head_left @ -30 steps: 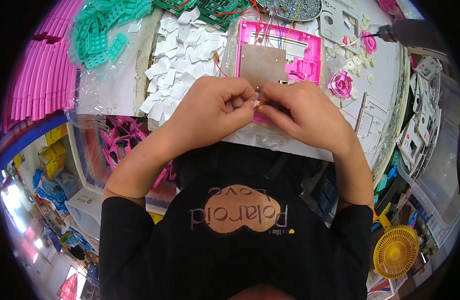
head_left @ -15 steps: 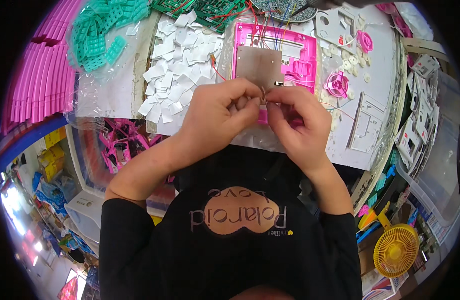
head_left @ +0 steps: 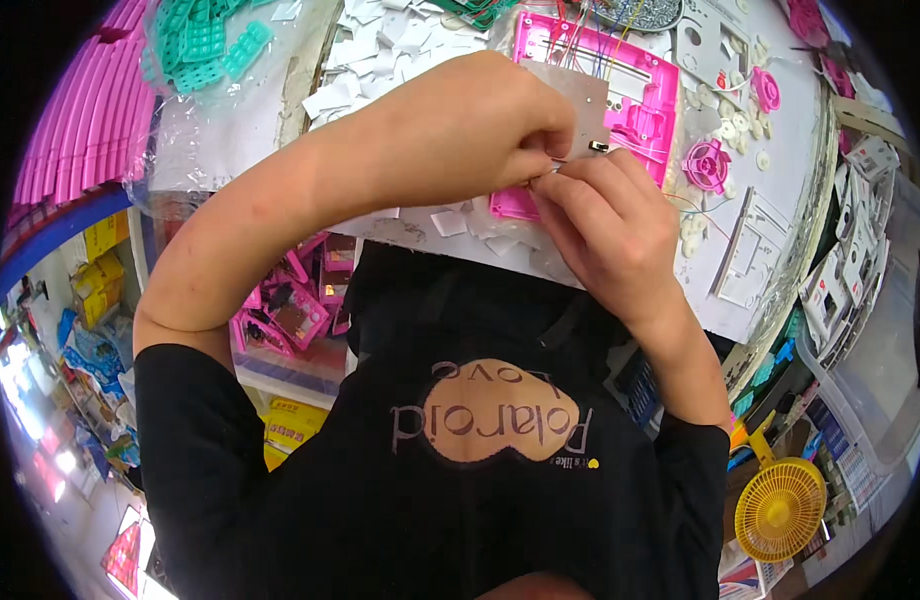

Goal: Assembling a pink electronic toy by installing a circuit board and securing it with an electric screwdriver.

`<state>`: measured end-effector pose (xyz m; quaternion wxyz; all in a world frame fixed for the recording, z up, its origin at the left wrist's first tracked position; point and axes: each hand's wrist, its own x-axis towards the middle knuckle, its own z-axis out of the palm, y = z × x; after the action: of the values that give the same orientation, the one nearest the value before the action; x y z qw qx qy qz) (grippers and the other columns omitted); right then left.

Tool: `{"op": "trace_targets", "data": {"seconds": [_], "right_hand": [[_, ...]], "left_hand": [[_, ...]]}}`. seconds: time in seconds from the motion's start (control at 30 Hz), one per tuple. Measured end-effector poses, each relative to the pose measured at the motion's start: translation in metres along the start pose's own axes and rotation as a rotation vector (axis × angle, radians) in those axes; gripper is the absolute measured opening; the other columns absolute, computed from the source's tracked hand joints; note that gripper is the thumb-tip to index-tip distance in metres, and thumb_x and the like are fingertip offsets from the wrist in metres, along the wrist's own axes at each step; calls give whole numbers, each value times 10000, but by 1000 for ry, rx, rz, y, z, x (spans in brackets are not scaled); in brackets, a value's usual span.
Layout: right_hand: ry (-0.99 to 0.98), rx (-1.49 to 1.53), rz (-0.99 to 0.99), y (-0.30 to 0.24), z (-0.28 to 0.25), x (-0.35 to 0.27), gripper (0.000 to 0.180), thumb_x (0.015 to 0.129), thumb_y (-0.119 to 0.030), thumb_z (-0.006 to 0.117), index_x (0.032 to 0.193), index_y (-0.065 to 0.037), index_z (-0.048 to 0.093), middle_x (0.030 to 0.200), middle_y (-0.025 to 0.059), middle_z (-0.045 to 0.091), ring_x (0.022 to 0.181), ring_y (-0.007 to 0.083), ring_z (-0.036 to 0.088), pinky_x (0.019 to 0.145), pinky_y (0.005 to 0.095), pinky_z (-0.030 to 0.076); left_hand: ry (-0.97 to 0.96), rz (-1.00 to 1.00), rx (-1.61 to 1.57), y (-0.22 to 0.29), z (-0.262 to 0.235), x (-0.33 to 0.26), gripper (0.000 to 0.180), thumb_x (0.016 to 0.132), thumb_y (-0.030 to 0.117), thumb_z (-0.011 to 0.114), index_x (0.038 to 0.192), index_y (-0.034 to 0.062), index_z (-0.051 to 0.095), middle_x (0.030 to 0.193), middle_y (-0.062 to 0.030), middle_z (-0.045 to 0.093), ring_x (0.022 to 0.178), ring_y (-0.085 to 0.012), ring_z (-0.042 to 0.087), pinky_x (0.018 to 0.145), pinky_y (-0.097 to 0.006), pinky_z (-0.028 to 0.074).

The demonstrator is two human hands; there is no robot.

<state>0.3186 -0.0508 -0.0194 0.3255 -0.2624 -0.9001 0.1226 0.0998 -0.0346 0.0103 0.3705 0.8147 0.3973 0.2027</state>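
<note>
Both hands meet over the front edge of the white tabletop [head_left: 780, 260]. Left hand [head_left: 470, 125] and right hand [head_left: 605, 225] have fingers pinched together on a tiny metallic part [head_left: 552, 172] held between them; too small to tell what it is. Just behind the fingertips lies a thin grey rectangular plate [head_left: 580, 100] with a small black component at its edge, on top of a bright pink moulded plastic frame [head_left: 635, 95] with thin coloured wires running out of it.

Around it: a heap of small white paper-like squares [head_left: 380, 50] to the left, teal gridded plastic pieces [head_left: 205, 45] in a clear bag further left, a pink round plastic wheel part [head_left: 707, 163] and white flat frame pieces [head_left: 748, 262] to the right.

Risks, as I judge it:
- The pinched part is tiny, so a slip would likely drop it into the white scraps below the hands, where it'd be hard to find.
- The wires are thin; tugging the frame could snap or pull one.
- The grey plate looks loose on the frame, and a nudge from the left hand could shift it.
</note>
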Motion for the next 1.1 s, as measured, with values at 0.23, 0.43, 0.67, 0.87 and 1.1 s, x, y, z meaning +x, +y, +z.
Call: {"op": "trace_targets", "data": {"seconds": [0.23,0.43,0.67,0.87,1.1], "right_hand": [[-147,-126,-4,-4,-2,2,160,705,-96,714,864,-83,707,834,15,636,771,196,629,558,314,502],[-160,-164,10,-6,-1,5,148,698,-102,704,845,-82,699,829,18,633,793,192,637,560,314,509],[-80,-84,-3,-5,-2,4,152,678,-78,748,788,-84,643,796,42,604,752,218,624,551,322,490],[-142,-108,23,-7,-4,9,157,691,-70,755,800,-73,643,799,44,593,758,224,624,552,338,492],[-328,-125,137,-12,-8,21,101,761,-99,735,817,-74,655,815,28,614,806,239,628,584,352,528]], "left_hand": [[212,158,130,-8,27,-13,205,799,33,747,981,62,658,864,-106,618,823,-349,647,696,-412,526],[267,186,119,-14,34,-13,234,791,15,739,1001,69,648,877,-101,602,820,-335,635,687,-411,520],[485,-10,-98,-16,13,-11,151,855,18,704,1003,49,710,886,-70,655,732,-195,632,650,-312,506],[456,-103,-72,-22,9,-29,131,885,-14,706,1012,18,708,935,-25,650,758,-89,579,635,-238,458],[453,-108,-72,-18,12,-38,125,891,-20,692,1009,14,709,953,-30,663,761,-85,585,619,-221,444]]}}
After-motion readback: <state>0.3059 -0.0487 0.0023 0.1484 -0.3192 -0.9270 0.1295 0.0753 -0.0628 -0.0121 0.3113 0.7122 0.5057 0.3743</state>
